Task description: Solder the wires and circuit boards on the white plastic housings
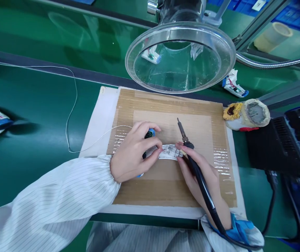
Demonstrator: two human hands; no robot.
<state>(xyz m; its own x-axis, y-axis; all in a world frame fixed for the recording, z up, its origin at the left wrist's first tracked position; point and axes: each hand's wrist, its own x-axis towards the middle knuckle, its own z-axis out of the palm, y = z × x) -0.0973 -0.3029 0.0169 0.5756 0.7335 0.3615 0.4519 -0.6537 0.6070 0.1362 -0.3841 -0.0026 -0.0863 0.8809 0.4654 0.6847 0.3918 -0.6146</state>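
Your left grip (131, 154) clenches a blue-ended part (150, 133); your right grip (185, 169) grasps a soldering iron (181, 130), just beside a white circuit strip (169, 152) between both grips.

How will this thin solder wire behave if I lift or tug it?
It is probably floppy and light: the solder wire lies in loose, wandering curves across the green bench mat. It likely bends and stays bent, given the tight kink near the white sheet. It runs up to the left hand, so a tug may well reach that hand.
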